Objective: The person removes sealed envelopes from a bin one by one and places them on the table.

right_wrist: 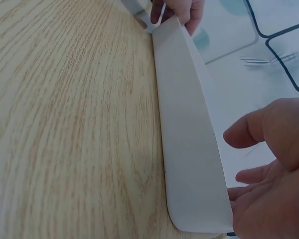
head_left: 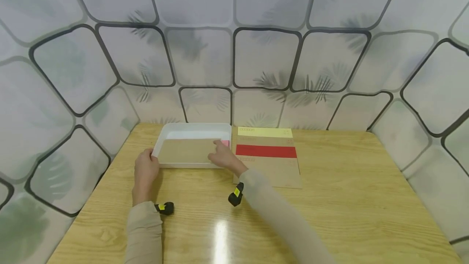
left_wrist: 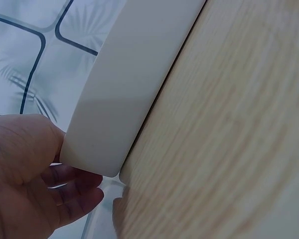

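A shallow white tray (head_left: 194, 166) lies on the wooden table with a brown envelope (head_left: 187, 150) inside. A bit of pink paper (head_left: 225, 143) shows at the tray's right end. At the left end, my left hand (head_left: 145, 170) grips the tray by its front corner; in the left wrist view its fingers (left_wrist: 82, 199) curl at the tray's end. My right hand (head_left: 223, 156) reaches over the right front corner, index finger extended above the envelope's right end. In the right wrist view the thumb (right_wrist: 244, 130) stands apart from the fingers, with nothing seen between them.
Right of the tray, several envelopes overlap in a column: a yellow one (head_left: 265, 132) at the back, a red one (head_left: 266, 151) and brown ones (head_left: 269, 174). Patterned fabric walls (head_left: 205, 56) enclose the table's back and sides.
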Motion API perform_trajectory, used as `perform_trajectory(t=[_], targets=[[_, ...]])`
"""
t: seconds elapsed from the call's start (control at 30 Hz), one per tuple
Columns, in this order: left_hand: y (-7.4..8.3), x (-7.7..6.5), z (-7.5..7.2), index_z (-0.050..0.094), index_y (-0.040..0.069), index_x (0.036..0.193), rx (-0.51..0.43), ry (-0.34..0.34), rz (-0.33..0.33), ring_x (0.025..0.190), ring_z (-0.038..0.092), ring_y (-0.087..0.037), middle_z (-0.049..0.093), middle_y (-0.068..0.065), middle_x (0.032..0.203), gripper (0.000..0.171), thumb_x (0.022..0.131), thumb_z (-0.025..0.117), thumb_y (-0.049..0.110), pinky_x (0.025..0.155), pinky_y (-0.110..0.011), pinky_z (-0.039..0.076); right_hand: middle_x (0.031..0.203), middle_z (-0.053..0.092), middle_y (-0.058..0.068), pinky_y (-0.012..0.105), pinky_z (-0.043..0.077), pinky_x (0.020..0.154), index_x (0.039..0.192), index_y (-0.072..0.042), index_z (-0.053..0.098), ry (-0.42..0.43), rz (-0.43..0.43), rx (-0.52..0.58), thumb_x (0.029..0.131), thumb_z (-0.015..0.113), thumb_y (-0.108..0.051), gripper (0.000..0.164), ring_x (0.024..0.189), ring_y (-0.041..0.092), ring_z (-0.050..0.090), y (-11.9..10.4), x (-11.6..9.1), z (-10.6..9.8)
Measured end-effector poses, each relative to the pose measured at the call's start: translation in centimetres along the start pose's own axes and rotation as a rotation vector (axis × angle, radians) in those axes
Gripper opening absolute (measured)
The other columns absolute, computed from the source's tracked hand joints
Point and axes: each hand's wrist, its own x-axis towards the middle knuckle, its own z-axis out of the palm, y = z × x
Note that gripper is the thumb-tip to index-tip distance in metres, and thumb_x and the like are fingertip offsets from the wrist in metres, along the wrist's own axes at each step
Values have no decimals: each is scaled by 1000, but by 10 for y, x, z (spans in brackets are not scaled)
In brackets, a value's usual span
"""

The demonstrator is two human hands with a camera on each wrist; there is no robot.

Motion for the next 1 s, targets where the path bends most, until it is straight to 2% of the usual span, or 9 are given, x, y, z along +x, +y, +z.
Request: perform_trajectory(t=[0.13, 0.27, 0.4, 0.53, 0.6, 0.67, 0.77, 0.87, 1.0], targets=[[1, -1, 0, 51, -14, 131, 4, -5, 1, 113, 55, -48, 55, -36, 124, 39, 99, 35, 2, 92, -59, 44, 145, 44, 25, 33, 42, 71, 151, 10, 24, 34, 16, -74, 92, 52, -13, 69, 95, 27, 51, 0, 1, 2], [3, -1, 0, 51, -14, 130, 7, -3, 6, 113, 55, -48, 55, -36, 123, 39, 99, 35, 2, 92, -58, 44, 129, 52, 26, 32, 43, 73, 142, 16, 30, 48, -3, -164, 91, 53, -11, 63, 96, 29, 52, 2, 2, 5], [3, -1, 1, 51, -14, 130, 7, 5, 6, 112, 55, -49, 55, -36, 123, 39, 98, 35, 2, 92, -59, 44, 118, 56, 24, 31, 42, 66, 144, 15, 29, 51, 0, -172, 91, 53, -11, 64, 82, 25, 52, 2, 3, 7], [3, -1, 1, 50, -14, 132, 5, -1, 1, 113, 55, -49, 55, -36, 124, 39, 99, 35, 2, 93, -59, 44, 98, 60, 18, 28, 37, 56, 150, 10, 23, 48, 19, -151, 91, 52, -12, 69, 63, 16, 42, 1, 4, 7], [3, -1, 0, 50, -13, 132, 3, -6, -2, 113, 54, -49, 54, -36, 124, 40, 99, 35, 3, 93, -59, 44, 90, 59, 15, 27, 36, 56, 151, 9, 23, 50, 21, -149, 92, 52, -12, 70, 59, 15, 39, 1, 4, 7], [3, -1, 0, 49, -13, 133, 0, -10, -6, 113, 54, -48, 54, -36, 125, 40, 100, 35, 3, 92, -59, 44, 94, 60, 17, 29, 39, 58, 151, 8, 23, 53, 17, -152, 92, 52, -13, 70, 61, 16, 42, 2, 5, 7], [2, -1, 0, 49, -13, 133, 0, -16, -12, 112, 55, -47, 54, -36, 125, 40, 100, 35, 3, 92, -58, 45, 120, 61, 23, 32, 45, 71, 152, 8, 24, 59, 10, -160, 92, 52, -14, 70, 76, 21, 51, 3, 5, 8], [1, -1, 0, 48, -13, 134, -2, -28, -18, 111, 54, -46, 54, -36, 126, 40, 100, 34, 4, 90, -57, 45, 144, 48, 26, 37, 46, 88, 153, 8, 23, 55, 8, -152, 92, 51, -15, 71, 97, 27, 55, 3, 4, 8], [1, -1, 0, 48, -13, 134, -4, -29, -17, 109, 54, -45, 54, -36, 126, 40, 100, 34, 3, 89, -57, 45, 153, 37, 26, 41, 43, 102, 153, 8, 22, 53, -2, -144, 93, 50, -15, 70, 113, 30, 51, 4, 4, 7]])
